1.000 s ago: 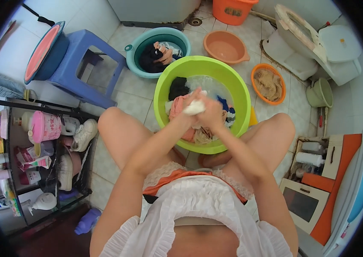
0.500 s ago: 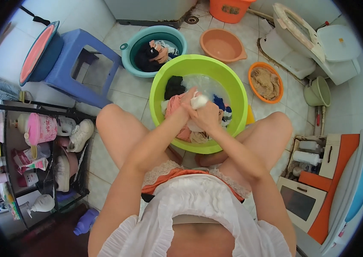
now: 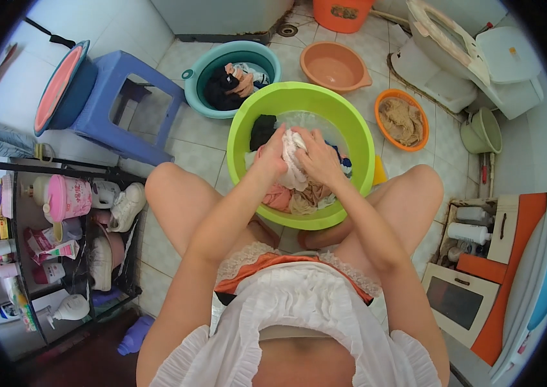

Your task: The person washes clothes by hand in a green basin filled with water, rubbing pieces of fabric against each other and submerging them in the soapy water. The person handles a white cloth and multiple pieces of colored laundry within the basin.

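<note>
There are four floor basins (image 3: 365,148), two hands (image 3: 320,158), one stool (image 3: 100,97).

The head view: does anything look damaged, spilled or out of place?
The white ceramic toilet is stained dark brown around its base, odd against its pale body. The large grey box also looks discoloured along its bottom edge. The round lime-green plastic tub looks upright and intact.

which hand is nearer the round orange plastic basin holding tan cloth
Right. The right hand is left of the orange basin; the left hand is farther left, across the crumpled pale cloth.
</note>
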{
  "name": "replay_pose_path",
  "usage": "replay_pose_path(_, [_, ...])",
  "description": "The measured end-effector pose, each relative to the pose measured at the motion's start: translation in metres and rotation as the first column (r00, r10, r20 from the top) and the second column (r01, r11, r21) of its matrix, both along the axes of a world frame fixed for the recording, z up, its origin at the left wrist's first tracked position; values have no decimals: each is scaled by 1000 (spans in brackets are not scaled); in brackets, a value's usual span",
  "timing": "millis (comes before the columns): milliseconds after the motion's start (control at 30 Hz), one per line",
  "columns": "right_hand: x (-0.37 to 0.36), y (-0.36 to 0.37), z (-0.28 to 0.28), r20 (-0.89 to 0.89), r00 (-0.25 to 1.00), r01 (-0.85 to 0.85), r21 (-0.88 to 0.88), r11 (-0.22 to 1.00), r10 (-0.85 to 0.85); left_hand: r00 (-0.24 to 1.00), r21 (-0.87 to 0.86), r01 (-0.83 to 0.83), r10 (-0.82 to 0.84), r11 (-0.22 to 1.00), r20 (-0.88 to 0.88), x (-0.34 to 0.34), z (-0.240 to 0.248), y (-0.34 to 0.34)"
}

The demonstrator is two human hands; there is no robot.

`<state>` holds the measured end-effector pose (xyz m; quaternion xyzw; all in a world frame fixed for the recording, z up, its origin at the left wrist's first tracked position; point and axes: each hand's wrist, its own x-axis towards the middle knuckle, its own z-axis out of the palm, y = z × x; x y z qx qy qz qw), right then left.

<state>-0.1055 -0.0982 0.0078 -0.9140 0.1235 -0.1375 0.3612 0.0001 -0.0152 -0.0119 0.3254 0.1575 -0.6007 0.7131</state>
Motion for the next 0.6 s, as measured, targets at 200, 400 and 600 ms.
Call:
replay_pose_path(200, [6,17,5,-29,952,303,237,923,-306,989,73,21,-31,997,141,-18,-5,-4])
replay_pose_path(400, [8,32,1,246,945,241,-76,968,-216,882,222,-153,32,963,470,-21,-7,-1])
replay_pose_path(600, [27,-6,-22,113,897,438,-106,893,-427,969,151,-104,65,983,239,-37,-17,-21])
